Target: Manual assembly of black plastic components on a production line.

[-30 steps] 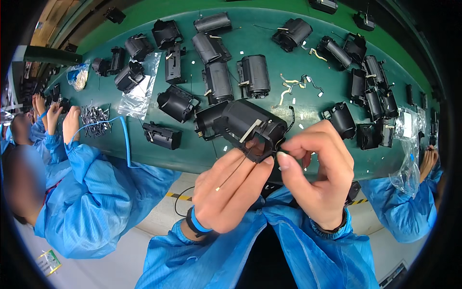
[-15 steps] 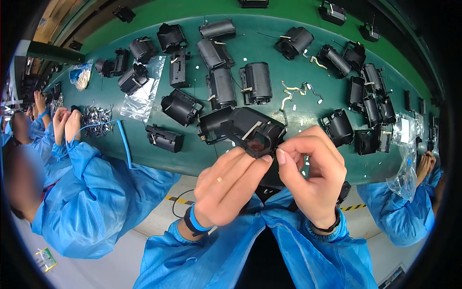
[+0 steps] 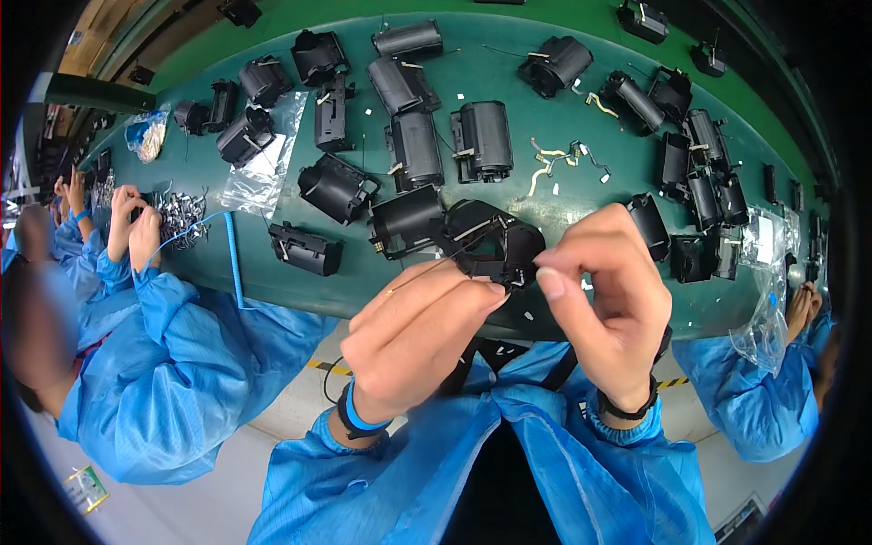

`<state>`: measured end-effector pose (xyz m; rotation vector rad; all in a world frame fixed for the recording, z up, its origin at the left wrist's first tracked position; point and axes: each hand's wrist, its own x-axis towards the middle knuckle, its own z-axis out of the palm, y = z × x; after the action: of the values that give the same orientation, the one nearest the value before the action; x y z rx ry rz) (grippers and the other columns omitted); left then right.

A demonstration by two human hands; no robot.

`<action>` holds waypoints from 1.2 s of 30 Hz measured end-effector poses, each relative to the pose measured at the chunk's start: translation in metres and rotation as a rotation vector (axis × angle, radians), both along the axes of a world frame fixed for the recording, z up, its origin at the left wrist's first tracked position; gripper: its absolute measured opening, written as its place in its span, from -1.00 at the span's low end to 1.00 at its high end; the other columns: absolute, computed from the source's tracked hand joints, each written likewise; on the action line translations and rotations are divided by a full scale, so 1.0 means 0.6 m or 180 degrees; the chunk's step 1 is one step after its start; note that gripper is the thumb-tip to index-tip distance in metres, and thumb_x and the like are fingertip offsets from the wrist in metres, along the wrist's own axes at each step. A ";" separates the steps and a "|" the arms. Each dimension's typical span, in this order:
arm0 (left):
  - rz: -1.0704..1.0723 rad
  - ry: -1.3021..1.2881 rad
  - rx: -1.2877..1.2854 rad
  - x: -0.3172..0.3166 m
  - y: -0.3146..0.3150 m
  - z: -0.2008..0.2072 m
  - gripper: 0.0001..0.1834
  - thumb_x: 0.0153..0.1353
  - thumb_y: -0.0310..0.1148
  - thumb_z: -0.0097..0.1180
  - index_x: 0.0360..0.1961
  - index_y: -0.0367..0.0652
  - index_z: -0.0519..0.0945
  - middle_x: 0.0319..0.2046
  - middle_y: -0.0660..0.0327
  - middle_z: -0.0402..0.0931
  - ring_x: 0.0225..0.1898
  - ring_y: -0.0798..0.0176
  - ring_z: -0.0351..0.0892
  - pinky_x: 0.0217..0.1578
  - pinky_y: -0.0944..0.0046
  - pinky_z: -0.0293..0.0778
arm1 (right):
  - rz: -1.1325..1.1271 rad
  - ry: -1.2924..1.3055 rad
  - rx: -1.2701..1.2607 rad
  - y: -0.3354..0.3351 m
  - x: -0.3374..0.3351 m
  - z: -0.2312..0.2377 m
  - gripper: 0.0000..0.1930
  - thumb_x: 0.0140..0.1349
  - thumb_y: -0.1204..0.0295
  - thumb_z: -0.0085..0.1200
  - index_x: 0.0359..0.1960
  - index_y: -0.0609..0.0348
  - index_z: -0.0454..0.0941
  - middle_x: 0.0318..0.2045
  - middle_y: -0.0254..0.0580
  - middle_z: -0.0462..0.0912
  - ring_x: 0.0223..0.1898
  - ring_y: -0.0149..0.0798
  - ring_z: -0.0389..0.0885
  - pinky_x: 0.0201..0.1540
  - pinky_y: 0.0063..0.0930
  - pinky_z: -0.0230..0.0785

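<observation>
In front of me, above the near side of the bench, a black plastic housing (image 3: 472, 218) is gripped by my left hand (image 3: 413, 336). Its open end, with a dark round recess, is tilted toward my right side. A thin wire runs across the housing, over the left fingers. My right hand (image 3: 618, 304) is closed in a pinch, thumb and forefinger at the housing's right edge. Whatever lies between those fingertips is too small to make out. Just behind the left hand another black housing (image 3: 404, 221) rests on the bench, partly covered by the held one.
Several black housings stand around the green bench (image 3: 381, 295). Loose ribbon cables (image 3: 568, 159) and white scraps lie on it. To the left are a clear bag (image 3: 263, 173), a pile of small metal parts (image 3: 182, 218) and a co-worker's hands (image 3: 136, 227). Another clear bag (image 3: 761, 331) hangs at right.
The held housing has been turned, so its open end faces more to the right. My right hand has shifted slightly right, still pinched. The whole view has moved a little.
</observation>
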<state>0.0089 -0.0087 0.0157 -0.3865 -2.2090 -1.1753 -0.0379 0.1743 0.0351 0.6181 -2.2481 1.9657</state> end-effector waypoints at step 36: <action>-0.0200 -0.0409 0.0311 0.007 -0.002 0.033 -0.75 -0.11 -0.68 0.47 -0.33 -0.38 0.72 -0.39 0.06 0.65 -0.39 0.08 0.71 -0.36 0.25 0.61 | 0.0292 0.0628 0.0320 0.027 -0.010 0.002 -0.44 -0.10 0.54 0.52 0.04 0.21 0.65 -0.26 -0.17 0.63 -0.37 -0.28 0.54 -0.39 -0.50 0.39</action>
<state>0.0129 -0.0100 0.0353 -0.3507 -2.2517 -1.3708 -0.0442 0.1904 0.0365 0.8993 -2.2441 1.7497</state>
